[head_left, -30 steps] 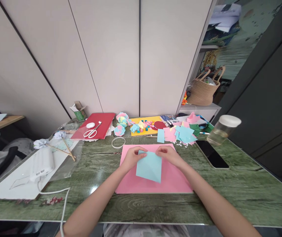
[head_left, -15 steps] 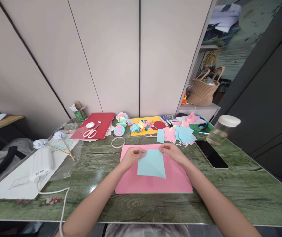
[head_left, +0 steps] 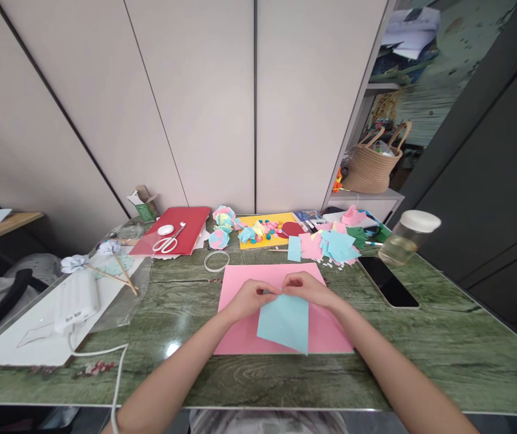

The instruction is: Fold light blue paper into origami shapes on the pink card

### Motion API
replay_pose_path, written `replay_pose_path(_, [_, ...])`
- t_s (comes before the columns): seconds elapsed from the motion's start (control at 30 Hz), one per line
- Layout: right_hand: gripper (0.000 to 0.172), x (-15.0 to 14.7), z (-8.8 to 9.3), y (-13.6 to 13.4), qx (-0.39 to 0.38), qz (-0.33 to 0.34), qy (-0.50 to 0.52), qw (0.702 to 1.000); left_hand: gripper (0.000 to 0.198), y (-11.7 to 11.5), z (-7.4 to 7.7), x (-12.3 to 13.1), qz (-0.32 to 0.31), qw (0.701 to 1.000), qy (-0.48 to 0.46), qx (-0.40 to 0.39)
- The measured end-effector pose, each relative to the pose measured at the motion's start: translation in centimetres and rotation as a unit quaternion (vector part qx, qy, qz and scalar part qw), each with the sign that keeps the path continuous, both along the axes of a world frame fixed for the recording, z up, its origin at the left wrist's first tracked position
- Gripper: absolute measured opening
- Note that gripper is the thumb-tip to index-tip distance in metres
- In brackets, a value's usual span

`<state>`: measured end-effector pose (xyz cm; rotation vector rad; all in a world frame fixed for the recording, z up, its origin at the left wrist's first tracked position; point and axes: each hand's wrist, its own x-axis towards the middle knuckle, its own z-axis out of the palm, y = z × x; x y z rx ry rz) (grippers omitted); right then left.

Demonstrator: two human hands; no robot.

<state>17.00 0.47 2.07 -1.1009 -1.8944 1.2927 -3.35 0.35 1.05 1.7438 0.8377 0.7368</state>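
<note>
A square of light blue paper hangs between my hands, slightly tilted, over a pink paper sheet on the table. My left hand pinches its top edge with thumb and fingers. Close beside it, my right hand grips the same edge, the two sets of fingertips almost touching near the middle. The fingers hide most of that upper edge. The lower edge of the blue paper reaches down to about the near side of the pink sheet.
Behind the pink sheet lie a tape roll, folded paper balls and cut paper squares. Scissors rest on a red folder. A phone and a lidded jar stand right; a white power bank is left.
Both hands have come closer together along the top edge of the blue paper. The paper has moved toward me and slightly right.
</note>
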Motion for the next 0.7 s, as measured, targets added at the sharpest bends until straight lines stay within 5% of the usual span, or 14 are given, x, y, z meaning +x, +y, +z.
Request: replay_pose_path(0.7, [0.015, -1.1, -0.1, -0.7, 0.024, 0.0, -0.02, 1.0, 0.021, 0.6, -1.3, 0.2, 0.048, 0.999, 0.003, -0.013])
